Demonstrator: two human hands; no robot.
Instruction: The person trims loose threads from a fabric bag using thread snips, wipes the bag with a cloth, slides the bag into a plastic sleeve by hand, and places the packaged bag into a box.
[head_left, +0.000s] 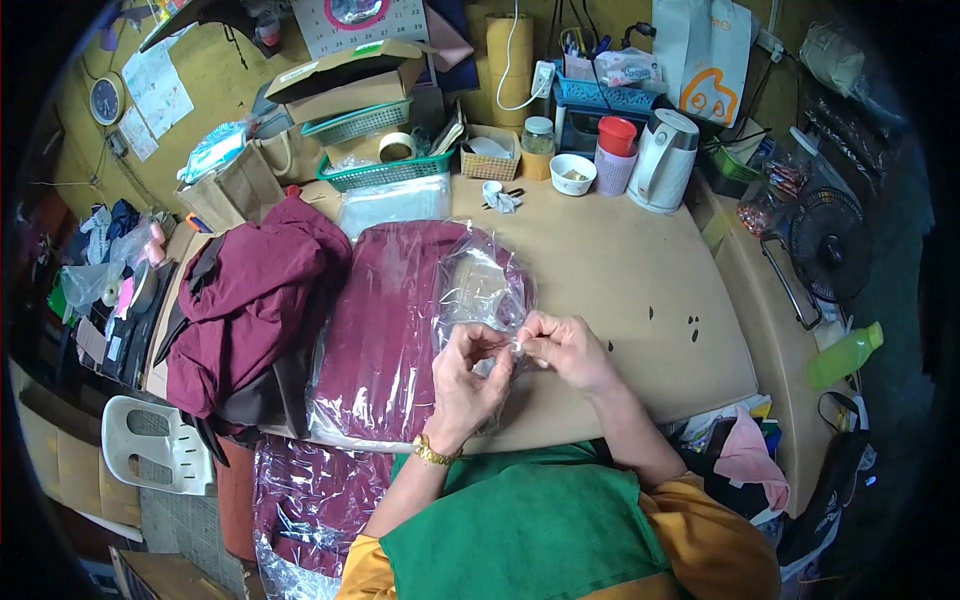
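My left hand [468, 382] and my right hand [565, 350] meet over the front part of the table. Their fingertips pinch a small whitish piece [517, 347], too small to identify; whether it belongs to the plastic is unclear. Just beyond and under my hands lies a crumpled clear plastic bag [482, 280]. To its left a folded maroon garment [385, 320] lies flat inside clear plastic. Further left is a loose heap of maroon cloth [265, 270] with dark parts. Another maroon garment in plastic [320, 500] hangs below the table's front edge.
Along the back of the table [640, 270] stand a green basket [385, 172], a glass jar [538, 145], a white bowl [573, 175], a red-lidded container [616, 150] and a kettle [664, 160]. Flat clear bags [395, 207] lie before the basket. A fan [828, 243] and green bottle [845, 357] are right.
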